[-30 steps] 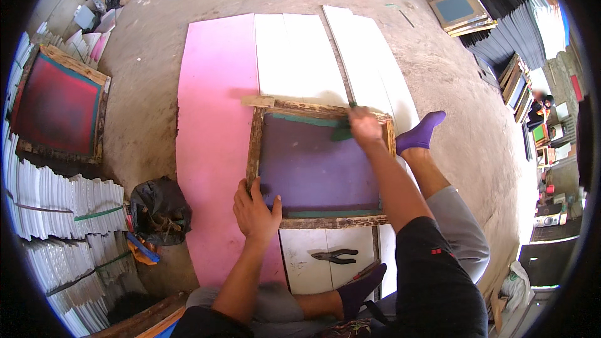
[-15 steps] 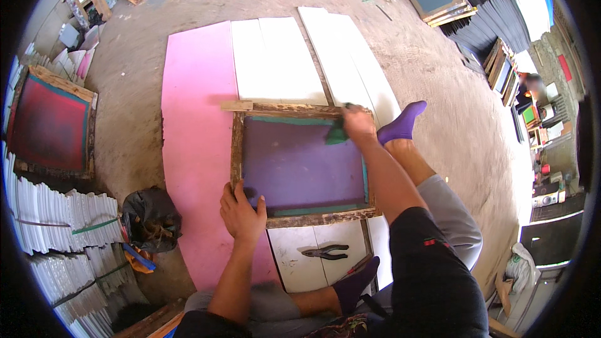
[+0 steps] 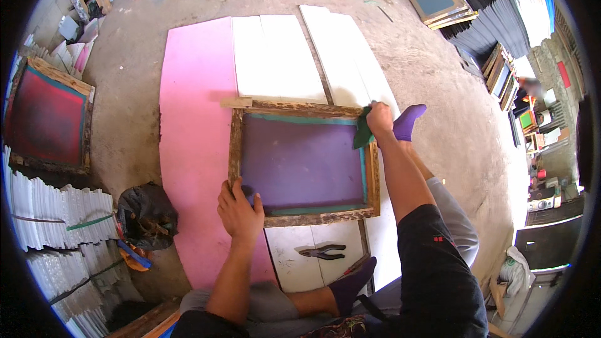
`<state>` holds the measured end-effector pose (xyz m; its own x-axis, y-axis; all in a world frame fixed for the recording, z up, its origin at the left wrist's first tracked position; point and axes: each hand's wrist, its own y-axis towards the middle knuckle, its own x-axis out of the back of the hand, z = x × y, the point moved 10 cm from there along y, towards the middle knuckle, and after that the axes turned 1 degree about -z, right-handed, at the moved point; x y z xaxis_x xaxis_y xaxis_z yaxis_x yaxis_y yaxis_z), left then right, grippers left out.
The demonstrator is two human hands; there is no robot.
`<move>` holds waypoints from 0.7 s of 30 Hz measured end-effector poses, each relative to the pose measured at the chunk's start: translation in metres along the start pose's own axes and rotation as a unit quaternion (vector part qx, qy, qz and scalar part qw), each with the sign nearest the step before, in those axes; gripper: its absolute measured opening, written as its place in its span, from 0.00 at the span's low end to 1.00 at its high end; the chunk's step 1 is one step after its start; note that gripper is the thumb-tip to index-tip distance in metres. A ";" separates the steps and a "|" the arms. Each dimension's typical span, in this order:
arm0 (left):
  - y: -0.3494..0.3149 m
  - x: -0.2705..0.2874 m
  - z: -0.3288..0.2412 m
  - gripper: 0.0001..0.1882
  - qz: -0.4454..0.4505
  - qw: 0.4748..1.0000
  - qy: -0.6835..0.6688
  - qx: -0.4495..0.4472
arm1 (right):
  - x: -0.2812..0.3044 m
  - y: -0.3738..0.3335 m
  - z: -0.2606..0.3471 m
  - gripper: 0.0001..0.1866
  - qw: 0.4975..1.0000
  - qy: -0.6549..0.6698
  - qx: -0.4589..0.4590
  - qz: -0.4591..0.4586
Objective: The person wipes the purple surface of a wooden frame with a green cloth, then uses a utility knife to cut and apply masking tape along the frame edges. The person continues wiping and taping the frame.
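Note:
A screen printing frame (image 3: 305,218) of worn wood lies in front of me, with a purple mesh (image 3: 300,163) edged in green. My left hand (image 3: 241,214) grips its near left corner, thumb and fingers apart on either side. Between them shows a dark patch whose nature I cannot make out. At the far right corner my right hand (image 3: 380,119) is closed around a dark green cloth (image 3: 363,133). The cloth hangs over the frame's right part.
Beneath the frame lie a pink board (image 3: 194,106) and white boards (image 3: 282,56). Pliers (image 3: 322,252) rest near my foot. To the left are a reddish screen (image 3: 49,119), a black bag (image 3: 147,213) and stacked white sheets (image 3: 59,209). Framed screens (image 3: 441,3) stand far right.
My right hand has moved right with the green cloth, from the mesh's far edge to the frame's far right corner. My left hand keeps its place on the near left corner.

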<state>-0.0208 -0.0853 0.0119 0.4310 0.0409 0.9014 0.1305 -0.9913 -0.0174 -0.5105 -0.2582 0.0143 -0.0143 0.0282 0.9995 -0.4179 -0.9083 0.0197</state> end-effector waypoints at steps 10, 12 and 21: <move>-0.001 0.004 0.006 0.27 -0.009 0.999 0.018 0.025 | -0.005 -0.147 -0.017 0.07 0.995 -0.044 0.000 0.089; -0.001 0.004 0.007 0.27 -0.017 1.000 0.013 0.019 | 0.000 -0.148 -0.020 0.08 0.994 -0.049 0.039 0.089; -0.002 -0.003 -0.001 0.28 -0.016 0.999 0.026 0.012 | -0.002 -0.106 -0.042 0.10 0.998 0.062 0.021 -0.018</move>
<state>-0.0231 -0.0838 0.0097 0.3786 0.0660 0.9232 0.1646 -0.9864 0.0031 -0.5041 -0.1450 0.0091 -0.1127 0.1109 0.9874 -0.3815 -0.9224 0.0600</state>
